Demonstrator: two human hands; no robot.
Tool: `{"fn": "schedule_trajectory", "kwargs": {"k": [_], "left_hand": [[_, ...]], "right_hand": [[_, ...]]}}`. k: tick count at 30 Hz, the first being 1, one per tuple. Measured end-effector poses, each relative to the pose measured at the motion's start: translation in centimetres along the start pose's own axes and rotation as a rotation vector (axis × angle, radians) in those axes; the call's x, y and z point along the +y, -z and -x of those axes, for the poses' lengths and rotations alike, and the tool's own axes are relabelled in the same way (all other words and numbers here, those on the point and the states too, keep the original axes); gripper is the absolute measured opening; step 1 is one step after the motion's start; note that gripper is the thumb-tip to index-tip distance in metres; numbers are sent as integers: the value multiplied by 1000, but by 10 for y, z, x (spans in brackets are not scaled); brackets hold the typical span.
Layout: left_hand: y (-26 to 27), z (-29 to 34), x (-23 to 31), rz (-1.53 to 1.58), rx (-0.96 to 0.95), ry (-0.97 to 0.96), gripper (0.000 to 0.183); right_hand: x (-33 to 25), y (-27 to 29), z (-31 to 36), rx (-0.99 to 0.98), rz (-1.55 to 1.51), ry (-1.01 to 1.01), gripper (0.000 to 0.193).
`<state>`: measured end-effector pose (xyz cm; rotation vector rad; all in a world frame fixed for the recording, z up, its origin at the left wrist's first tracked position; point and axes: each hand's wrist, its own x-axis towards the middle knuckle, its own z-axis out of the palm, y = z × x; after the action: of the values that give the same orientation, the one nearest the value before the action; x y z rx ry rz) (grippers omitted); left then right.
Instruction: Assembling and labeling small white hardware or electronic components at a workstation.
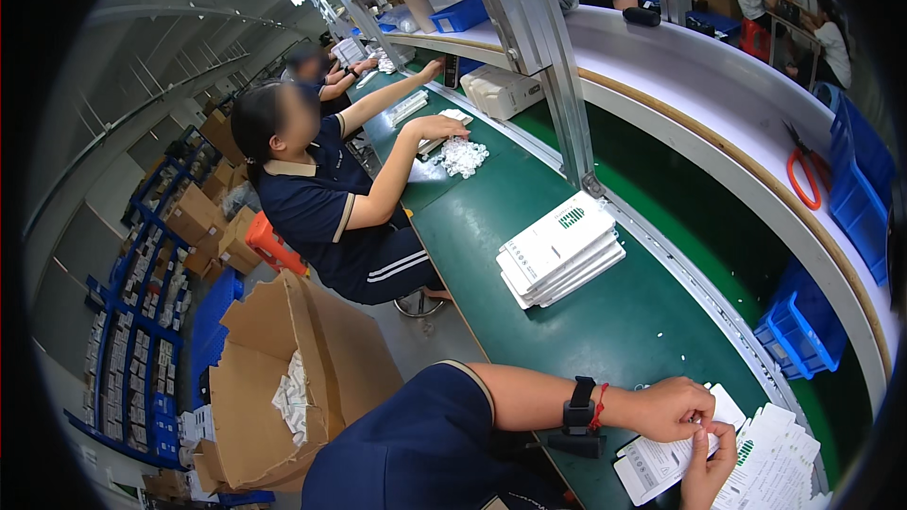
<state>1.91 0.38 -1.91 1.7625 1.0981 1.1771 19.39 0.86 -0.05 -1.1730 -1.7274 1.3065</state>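
Note:
My left hand (673, 408), with a black band and a red bracelet at the wrist, is closed in a pinch above a flat white box (652, 465). Close against it, my right hand (710, 468) has thumb and finger pressed together at the same spot. Whatever sits between the fingertips is too small to make out. Beside my right hand, a spread of white printed boxes (777, 453) with green marks lies on the green table (567, 345). Farther up the table stands a stack of similar white boxes (562, 250).
A co-worker (316, 165) on the left reaches over a pile of small whitish pieces (463, 157). An open cardboard carton (350, 349) stands left of me. A metal post (557, 85) rises at the table's far side. Red-handled scissors (805, 175) and blue bins (803, 321) are at right.

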Motion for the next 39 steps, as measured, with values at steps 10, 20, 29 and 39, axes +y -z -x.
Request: {"fn": "schedule_trajectory", "kwargs": {"k": [10, 20, 29, 39], "left_hand": [[2, -3, 1, 17, 18, 4, 8], [2, -1, 2, 21, -12, 55, 10], [3, -3, 4, 14, -27, 21, 11], [4, -2, 5, 17, -42, 23, 14]], "right_hand": [[-4, 0, -2, 10, -5, 5, 15], [3, 0, 0, 14, 14, 23, 16], [0, 2, -1, 18, 43, 24, 16], [2, 3, 0, 4, -56, -39, 16]]}}
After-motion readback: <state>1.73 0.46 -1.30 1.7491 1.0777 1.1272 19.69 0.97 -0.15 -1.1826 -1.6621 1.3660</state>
